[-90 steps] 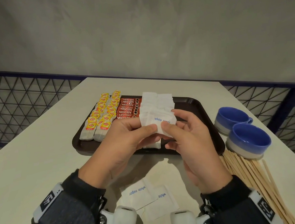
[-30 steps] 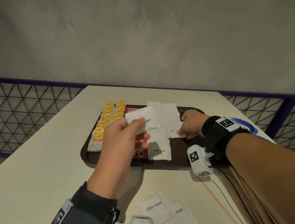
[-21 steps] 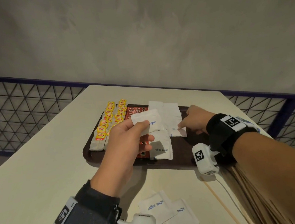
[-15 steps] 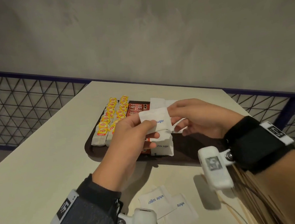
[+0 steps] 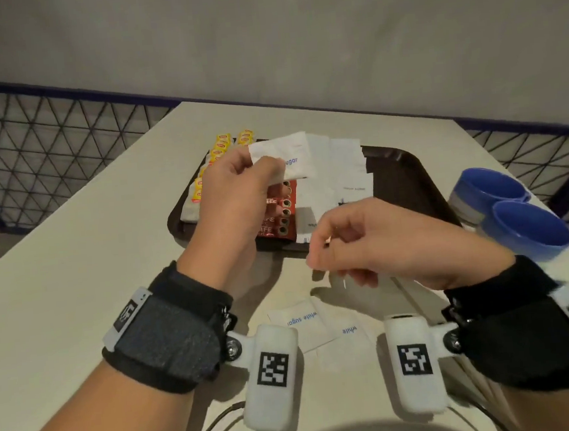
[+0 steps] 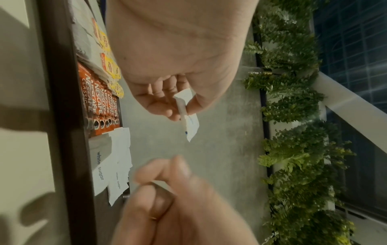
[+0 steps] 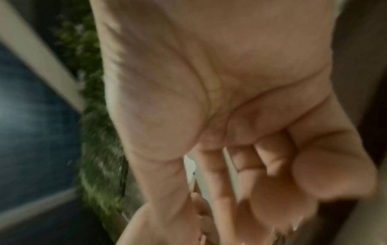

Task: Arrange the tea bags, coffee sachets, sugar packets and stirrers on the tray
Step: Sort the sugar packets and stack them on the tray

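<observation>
Sugar packet (image 5: 287, 161) is staying pinched in the left hand (image 5: 237, 199) above the tray (image 5: 406, 170); the right hand (image 5: 378, 238), curled, is pinching another and might be dropping it onto the table.

White sugar packets (image 5: 347, 161) with blue words, yellow tea bags (image 5: 220, 147), red coffee sachets (image 5: 281, 212), a dark brown tray (image 5: 407, 177), two blue cups (image 5: 525, 228), maybe grey underneath
</observation>
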Available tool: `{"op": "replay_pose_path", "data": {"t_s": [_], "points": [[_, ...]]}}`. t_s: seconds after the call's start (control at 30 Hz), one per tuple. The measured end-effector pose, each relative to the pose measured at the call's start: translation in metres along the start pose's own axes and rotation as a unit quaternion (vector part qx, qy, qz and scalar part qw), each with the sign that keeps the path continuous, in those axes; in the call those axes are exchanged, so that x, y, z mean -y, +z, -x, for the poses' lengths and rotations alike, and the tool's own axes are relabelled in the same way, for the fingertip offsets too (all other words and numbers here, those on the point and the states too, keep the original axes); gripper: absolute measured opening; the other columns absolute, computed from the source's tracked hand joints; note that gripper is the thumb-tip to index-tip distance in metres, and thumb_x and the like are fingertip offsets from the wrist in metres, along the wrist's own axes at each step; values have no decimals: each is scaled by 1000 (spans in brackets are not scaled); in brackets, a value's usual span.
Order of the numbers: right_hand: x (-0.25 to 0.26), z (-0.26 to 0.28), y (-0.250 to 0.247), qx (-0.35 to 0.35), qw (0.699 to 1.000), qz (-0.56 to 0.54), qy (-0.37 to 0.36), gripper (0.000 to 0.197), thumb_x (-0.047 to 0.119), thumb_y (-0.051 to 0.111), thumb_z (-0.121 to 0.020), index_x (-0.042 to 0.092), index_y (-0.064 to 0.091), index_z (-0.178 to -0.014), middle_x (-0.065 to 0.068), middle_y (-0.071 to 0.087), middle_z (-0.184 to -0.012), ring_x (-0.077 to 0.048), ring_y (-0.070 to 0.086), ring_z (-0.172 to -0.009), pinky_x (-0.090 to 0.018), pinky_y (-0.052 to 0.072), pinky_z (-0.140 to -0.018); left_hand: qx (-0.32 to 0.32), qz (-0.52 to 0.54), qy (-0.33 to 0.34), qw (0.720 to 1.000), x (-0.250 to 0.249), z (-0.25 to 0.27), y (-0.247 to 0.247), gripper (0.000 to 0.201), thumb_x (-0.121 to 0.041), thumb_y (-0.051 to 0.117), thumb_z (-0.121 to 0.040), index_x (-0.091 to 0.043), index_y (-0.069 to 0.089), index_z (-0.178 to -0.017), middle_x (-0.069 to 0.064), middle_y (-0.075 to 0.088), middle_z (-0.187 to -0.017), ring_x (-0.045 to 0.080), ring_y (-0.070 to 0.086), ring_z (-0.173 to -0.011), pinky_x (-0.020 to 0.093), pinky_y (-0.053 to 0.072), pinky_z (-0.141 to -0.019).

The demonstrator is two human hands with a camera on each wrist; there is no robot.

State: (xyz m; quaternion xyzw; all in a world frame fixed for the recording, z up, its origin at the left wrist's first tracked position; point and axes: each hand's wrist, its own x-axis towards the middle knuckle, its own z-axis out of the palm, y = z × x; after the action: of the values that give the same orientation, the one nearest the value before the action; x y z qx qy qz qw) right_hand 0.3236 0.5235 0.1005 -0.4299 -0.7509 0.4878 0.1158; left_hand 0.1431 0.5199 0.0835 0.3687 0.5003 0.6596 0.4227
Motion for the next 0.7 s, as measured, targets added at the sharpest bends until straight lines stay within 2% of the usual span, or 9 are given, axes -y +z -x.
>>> {"op": "replay_pose_path", "data": {"t_s": [0.03, 0.13, 0.23, 0.33, 0.47, 0.57, 0.7], "points": [[1, 1, 3, 35, 998, 44, -13, 26, 37, 81, -84, 23, 72, -103, -8, 65, -76, -18, 56, -64, -39, 50, -65, -8, 8, 0, 1000, 0, -1, -1, 14, -7, 64, -95, -14, 71, -104, 1, 77, -91, 9, 66, -64, 22, 48, -50], [-1, 2, 12, 101, 984, 148, -12, 52, 44, 88, -74, 45, 63, -120, -4, 66, -91, -8, 56, -71, -37, 53, -76, -14, 12, -4, 1000, 1, -2, -2, 12, -7, 63, -95, -16, 70, -99, 2, 76, -87, 13, 65, -64, 23, 47, -49], [-5, 0, 20, 121, 969, 217, -1, 72, 42, 92, -67, 56, 54, -126, 5, 55, -97, -2, 52, -75, -29, 52, -71, -12, 7, -8, 1000, 1, -2, -1, 12, -8, 64, -94, -17, 70, -97, 3, 77, -89, 13, 65, -65, 23, 47, -49], [-6, 3, 27, 128, 957, 262, -4, 71, 37, 91, -69, 54, 51, -125, 15, 48, -90, 3, 49, -71, -21, 46, -66, -11, 6, -11, 1000, 1, 0, -1, 11, -8, 64, -94, -16, 70, -99, 4, 77, -91, 13, 66, -66, 23, 47, -49], [-7, 4, 30, 102, 954, 280, -20, 55, 36, 89, -70, 46, 57, -114, 12, 49, -85, 2, 47, -66, -18, 44, -59, -9, 6, -13, 1000, 1, 1, -1, 10, -8, 64, -95, -16, 69, -97, 5, 77, -94, 13, 66, -67, 23, 48, -50], [-9, 2, 30, 80, 960, 269, -19, 44, 39, 89, -71, 38, 61, -104, 10, 53, -89, -4, 48, -69, -24, 44, -62, -10, 9, -14, 1000, 1, 1, -1, 10, -7, 63, -95, -16, 69, -95, 5, 77, -91, 14, 65, -65, 23, 47, -50], [-11, 4, 28, 71, 960, 270, -9, 38, 42, 88, -72, 32, 61, -98, 14, 59, -93, -4, 54, -78, -21, 41, -64, -7, 7, -18, 1000, 0, 1, -1, 11, -7, 63, -96, -16, 69, -96, 4, 77, -91, 16, 64, -66, 23, 47, -50]]}}
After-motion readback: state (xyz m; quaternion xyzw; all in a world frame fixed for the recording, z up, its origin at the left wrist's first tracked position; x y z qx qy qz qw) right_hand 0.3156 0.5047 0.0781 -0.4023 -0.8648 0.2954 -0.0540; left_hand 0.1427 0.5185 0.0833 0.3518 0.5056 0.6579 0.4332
